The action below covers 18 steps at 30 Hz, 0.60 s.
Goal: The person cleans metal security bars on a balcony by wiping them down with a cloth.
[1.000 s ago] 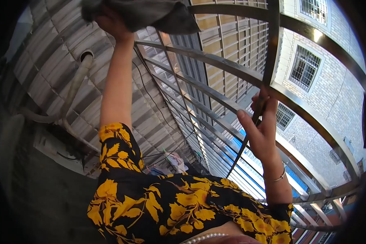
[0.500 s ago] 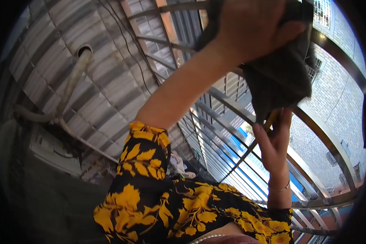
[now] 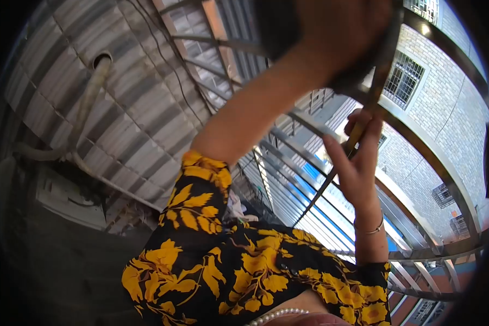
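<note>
My left hand (image 3: 337, 32) is raised at the top, blurred, and closed on a dark grey cloth (image 3: 281, 27). The cloth shows on both sides of the hand and lies against the metal bars near the top. Lower right, my right hand (image 3: 358, 155) has its thumb and fingers round a narrow upright bar (image 3: 376, 89) of the metal grille, just below the cloth. Part of the bar behind its fingers is hidden. A thin bracelet is on the right wrist.
Curved grille bars (image 3: 437, 157) fill the right side, with a brick building (image 3: 440, 108) beyond them. To the left are a striped tiled wall (image 3: 141, 114), a pipe (image 3: 89, 103) and hanging cables. Some fabric (image 3: 235, 209) shows beside my left sleeve.
My left hand and the cloth have swept right from the upper left to the bars, then moved slightly up. The right hand stays on the bar. The view has shifted a little.
</note>
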{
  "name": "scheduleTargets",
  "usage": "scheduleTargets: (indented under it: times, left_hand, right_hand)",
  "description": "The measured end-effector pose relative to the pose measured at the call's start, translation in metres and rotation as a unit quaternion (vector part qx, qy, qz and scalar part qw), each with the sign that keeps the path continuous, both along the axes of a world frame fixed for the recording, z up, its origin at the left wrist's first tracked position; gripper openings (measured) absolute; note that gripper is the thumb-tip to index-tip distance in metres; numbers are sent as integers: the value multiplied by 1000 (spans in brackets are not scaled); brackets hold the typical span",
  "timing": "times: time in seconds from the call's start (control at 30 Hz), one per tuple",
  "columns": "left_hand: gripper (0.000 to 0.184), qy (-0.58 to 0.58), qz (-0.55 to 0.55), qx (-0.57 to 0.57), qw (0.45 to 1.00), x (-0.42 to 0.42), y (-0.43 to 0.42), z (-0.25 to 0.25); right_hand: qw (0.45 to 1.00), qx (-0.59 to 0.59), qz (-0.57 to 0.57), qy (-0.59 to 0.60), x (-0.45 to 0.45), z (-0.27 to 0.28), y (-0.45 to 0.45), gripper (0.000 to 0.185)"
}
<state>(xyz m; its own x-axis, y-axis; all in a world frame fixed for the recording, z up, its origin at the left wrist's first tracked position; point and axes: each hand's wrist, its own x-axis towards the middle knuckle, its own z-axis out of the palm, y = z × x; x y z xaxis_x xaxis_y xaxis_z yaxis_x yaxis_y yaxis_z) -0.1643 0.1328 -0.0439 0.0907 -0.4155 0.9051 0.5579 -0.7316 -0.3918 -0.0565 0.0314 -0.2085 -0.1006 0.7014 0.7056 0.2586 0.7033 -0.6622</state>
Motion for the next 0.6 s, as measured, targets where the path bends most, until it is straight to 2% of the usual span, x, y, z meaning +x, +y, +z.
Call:
scheduleTargets:
  times: [0.03,0.07,0.1,0.17,0.2,0.23,0.27,0.3,0.33,0.37,0.4,0.43,0.47,0.5,0.53,0.6]
  left_hand:
    - [21,-5,-10,42,999,1,4,-4]
    - [21,-5,-20,89,996,-3,9,-4]
    - [21,-5,-13,86,996,-12,16,-9]
    - [26,-55,-242,144,958,-23,31,-24]
    - [28,-224,-348,38,910,-15,-2,-32]
    - [31,-376,-439,-71,813,-13,-37,-39]
    - [21,-140,-372,-82,914,-69,-19,-67]
    - [21,-139,-375,-86,913,-71,-12,-81]
    - [35,-50,-222,-88,970,-69,-6,-92]
    - [52,39,-62,-85,994,-63,-2,-102]
    - [69,126,103,-81,983,-57,-4,-104]
    - [69,126,74,-131,981,-46,-15,-110]
    - [70,129,44,-179,974,-34,-28,-110]
    - [61,97,67,-127,985,-29,-17,-111]
    - [61,98,69,-134,984,-37,-10,-112]
    - [47,198,143,-48,968,-60,12,-101]
  right_hand:
    - [998,-21,38,42,0,0,0,61]
    - [999,-15,36,33,0,0,2,62]
    - [999,-5,31,29,0,-2,2,63]
    - [1000,-4,16,20,0,-3,1,69]
    - [1000,-15,7,15,0,-2,1,74]
    - [1000,7,0,2,-1,-1,1,75]
    - [1000,10,5,4,-1,0,1,78]
    - [1000,1,-1,5,-3,0,1,79]
    - [1000,-10,-7,4,-4,-1,1,81]
    - [1000,-10,-5,16,-4,-4,1,81]
    - [1000,-9,-1,27,-4,-9,3,82]
    - [986,102,-91,-97,4,-20,8,80]
    - [986,100,-88,-96,1,-17,6,80]
    - [1000,23,-20,-4,-3,-8,2,78]
    - [994,-59,47,85,-5,-3,-2,77]
    - [994,-47,40,90,-4,-2,1,75]
